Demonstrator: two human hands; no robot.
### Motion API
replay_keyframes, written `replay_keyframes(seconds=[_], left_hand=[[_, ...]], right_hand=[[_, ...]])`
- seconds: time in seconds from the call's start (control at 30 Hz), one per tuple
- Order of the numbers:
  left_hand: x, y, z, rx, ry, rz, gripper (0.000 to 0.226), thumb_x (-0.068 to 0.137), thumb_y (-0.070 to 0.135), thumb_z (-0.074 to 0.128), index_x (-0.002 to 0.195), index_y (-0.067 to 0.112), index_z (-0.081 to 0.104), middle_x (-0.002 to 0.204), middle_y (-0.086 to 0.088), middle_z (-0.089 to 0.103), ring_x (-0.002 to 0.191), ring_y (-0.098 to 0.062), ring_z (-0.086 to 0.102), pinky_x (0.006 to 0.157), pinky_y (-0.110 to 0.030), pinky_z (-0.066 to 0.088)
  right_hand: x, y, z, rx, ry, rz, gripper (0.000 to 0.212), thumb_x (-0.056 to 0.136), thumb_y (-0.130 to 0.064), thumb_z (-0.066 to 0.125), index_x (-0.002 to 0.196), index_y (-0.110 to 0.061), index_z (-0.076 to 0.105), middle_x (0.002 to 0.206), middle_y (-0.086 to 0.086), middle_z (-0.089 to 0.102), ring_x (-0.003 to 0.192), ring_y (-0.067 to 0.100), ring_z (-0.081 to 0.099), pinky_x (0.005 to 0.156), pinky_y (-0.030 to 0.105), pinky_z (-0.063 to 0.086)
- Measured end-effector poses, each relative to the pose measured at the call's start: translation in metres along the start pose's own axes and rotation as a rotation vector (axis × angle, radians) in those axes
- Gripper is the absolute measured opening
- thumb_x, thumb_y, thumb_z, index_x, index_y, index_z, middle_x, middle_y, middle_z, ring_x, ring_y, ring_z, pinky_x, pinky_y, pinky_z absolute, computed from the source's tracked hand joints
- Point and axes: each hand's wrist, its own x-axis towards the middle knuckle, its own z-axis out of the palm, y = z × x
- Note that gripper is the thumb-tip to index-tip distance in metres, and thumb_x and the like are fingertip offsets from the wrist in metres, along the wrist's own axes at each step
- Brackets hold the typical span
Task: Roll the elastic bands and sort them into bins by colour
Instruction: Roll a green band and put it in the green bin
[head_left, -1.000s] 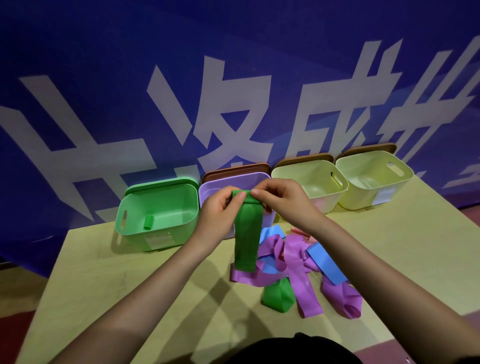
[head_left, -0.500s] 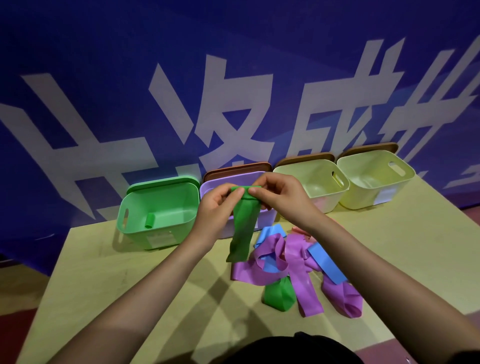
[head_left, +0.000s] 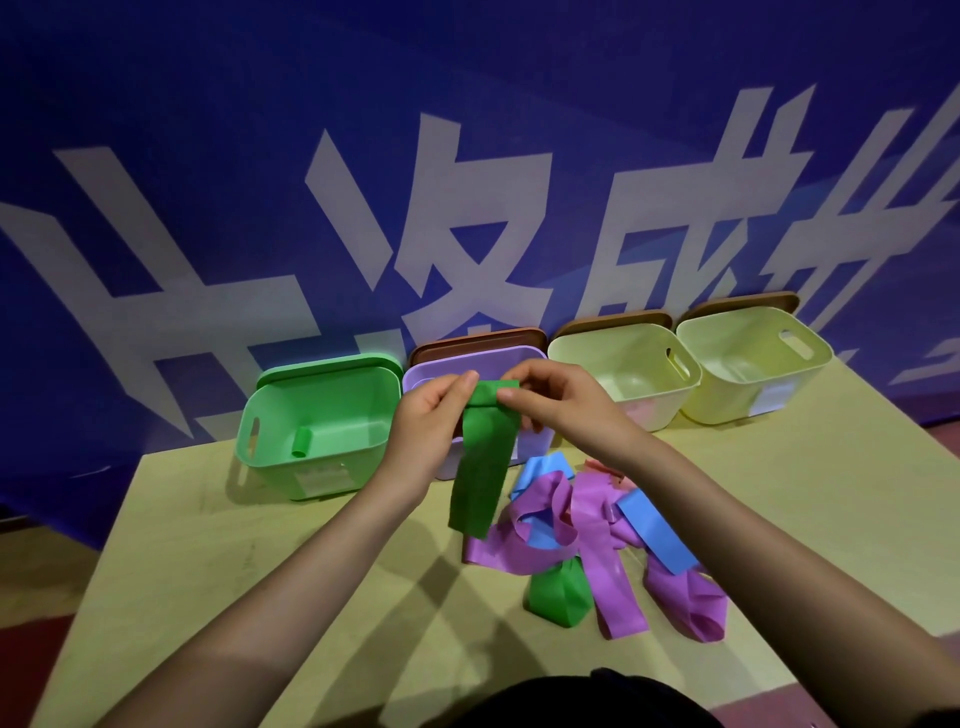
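- Both hands are pinched shut on the top end of a green band (head_left: 480, 467): the left hand (head_left: 426, 431) holds its left edge, the right hand (head_left: 556, 397) its right edge, over the table (head_left: 218, 545) in front of the bins
- The top end is turned over into a short flat roll between the fingertips; the rest hangs free as a flat strip, its lower end just above the pile
- The band looks thin, light and limp, matte like rubber sheet; it will likely sag, twist and spring back open, so the roll wants holding at both edges with thumbs on top
- The pile (head_left: 597, 535) lies on the table below the right wrist: purple, blue and one more green band, tangled and looped over each other, with a scrap of pink at the back
- The green bin (head_left: 270, 415) is smooth moulded plastic with rounded corners and a handle slot; a small green roll (head_left: 300, 442) lies inside it
- A purple bin (head_left: 524, 358) sits half hidden behind the hands; two pale yellow bins (head_left: 613, 343) (head_left: 753, 325) stand to its right, seemingly empty
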Motion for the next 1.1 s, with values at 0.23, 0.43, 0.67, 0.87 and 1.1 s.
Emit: replay_keyframes(seconds=[0.23,0.43,0.67,0.87,1.1], left_hand=[[0.004,-0.004,-0.003,0.139,-0.011,0.117,0.026,0.097,0.016,0.052,0.085,-0.003,0.066,0.079,-0.027,0.062,0.072,-0.023,0.057,0.071,-0.045,0.049],[0.005,-0.004,-0.005,0.106,-0.039,0.074,0.023,0.097,0.016,0.051,0.084,0.005,0.066,0.077,-0.013,0.062,0.074,-0.021,0.058,0.071,-0.036,0.048],[0.003,-0.006,-0.006,0.123,-0.099,0.112,0.018,0.093,0.008,0.056,0.091,-0.009,0.061,0.079,-0.017,0.059,0.075,-0.021,0.054,0.071,-0.036,0.044],[0.003,0.003,-0.003,0.101,-0.085,0.174,0.021,0.093,0.008,0.057,0.091,-0.012,0.059,0.081,-0.028,0.058,0.075,-0.023,0.055,0.071,-0.035,0.045],[0.0,0.002,0.002,-0.027,-0.117,0.036,0.019,0.092,0.022,0.058,0.088,0.007,0.068,0.076,-0.005,0.068,0.077,-0.018,0.064,0.076,-0.036,0.052]], right_hand=[[0.004,0.003,0.003,0.027,0.068,0.033,0.011,0.092,-0.006,0.06,0.085,0.002,0.063,0.061,0.001,0.057,0.051,0.003,0.05,0.054,0.015,0.043],[0.01,0.004,0.001,0.069,0.038,0.075,0.01,0.092,-0.008,0.061,0.082,-0.007,0.064,0.07,0.004,0.059,0.062,0.011,0.051,0.059,0.018,0.044],[0.006,0.005,0.002,0.013,0.034,0.011,0.014,0.093,-0.008,0.059,0.078,-0.007,0.058,0.068,0.014,0.052,0.061,0.017,0.046,0.055,0.02,0.04],[0.007,0.004,0.004,0.364,0.126,0.136,0.038,0.101,-0.031,0.042,0.08,-0.007,0.063,0.068,0.009,0.054,0.06,0.016,0.048,0.059,0.025,0.041],[0.0,0.007,0.001,0.17,0.141,-0.034,0.007,0.086,-0.002,0.065,0.091,-0.006,0.067,0.081,0.008,0.064,0.079,0.021,0.06,0.077,0.031,0.051]])
